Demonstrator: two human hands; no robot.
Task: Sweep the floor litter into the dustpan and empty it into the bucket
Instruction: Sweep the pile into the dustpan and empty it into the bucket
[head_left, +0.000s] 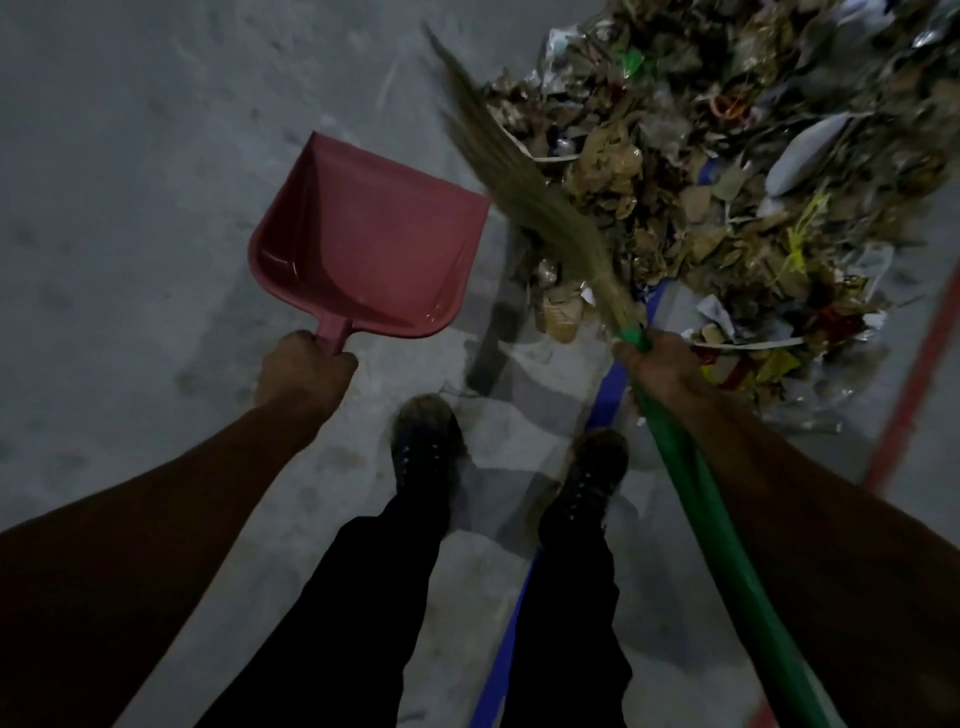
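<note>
Forearms reach from the lower frame: the left hand (304, 371) grips an empty pink dustpan (371, 236) at centre, the right hand (662, 364) a broom (524, 182). Litter (727, 171) fills the upper right; setting the pan's lip flat on the floor should help.

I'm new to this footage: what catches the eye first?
The big heap of leaves and wrappers on the floor, upper right. Then the empty pink dustpan, held by its handle in the left hand, and the green-handled broom gripped by the right hand.
</note>
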